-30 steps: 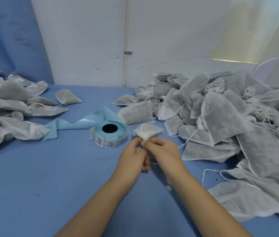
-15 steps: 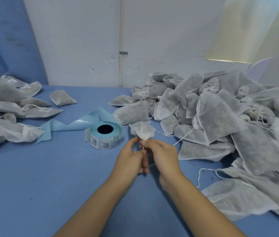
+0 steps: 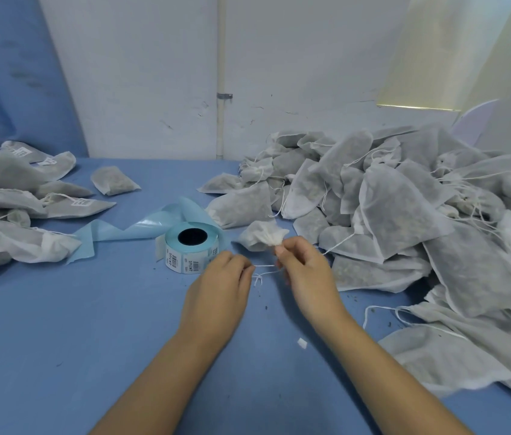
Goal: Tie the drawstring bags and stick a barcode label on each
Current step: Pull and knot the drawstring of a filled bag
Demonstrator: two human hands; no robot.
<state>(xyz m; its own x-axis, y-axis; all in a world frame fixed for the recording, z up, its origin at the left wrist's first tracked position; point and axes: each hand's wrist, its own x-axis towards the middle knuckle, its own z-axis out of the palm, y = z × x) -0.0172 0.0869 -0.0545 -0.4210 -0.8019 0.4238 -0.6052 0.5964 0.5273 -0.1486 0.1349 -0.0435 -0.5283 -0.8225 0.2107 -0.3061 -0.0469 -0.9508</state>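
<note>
- Evidently the hands have drawn apart in the head view: half a second ago they were bunched together at the neck of the small white gauzy drawstring bag (image 3: 258, 236); now the left hand (image 3: 216, 279) sits to the left of the right hand (image 3: 305, 271), and the thin white drawstring (image 3: 266, 266) is stretched between them.
- That pull likely means the knot is being cinched, so tying this bag looks nearly finished and its label still has to go on.
- The left hand's fingers are curled and pinch the string's end; the right hand pinches the bag's gathered neck between thumb and fingers, just right of centre frame.
- The bag's cloth is thin, matte and crumpled into a rosette at the neck, with a dark filling showing faintly through it.
- Just left of the hands stands the pale blue roll of barcode labels (image 3: 191, 246), a short cylinder with a dark core; its glossy blue backing strip (image 3: 141, 222) trails in folds to the left.
- A heap of limp grey-white bags with loose strings (image 3: 398, 208) fills the right of the frame.
- Labelled bags (image 3: 12, 199) lie at the left edge on the smooth blue table (image 3: 59, 340).
</note>
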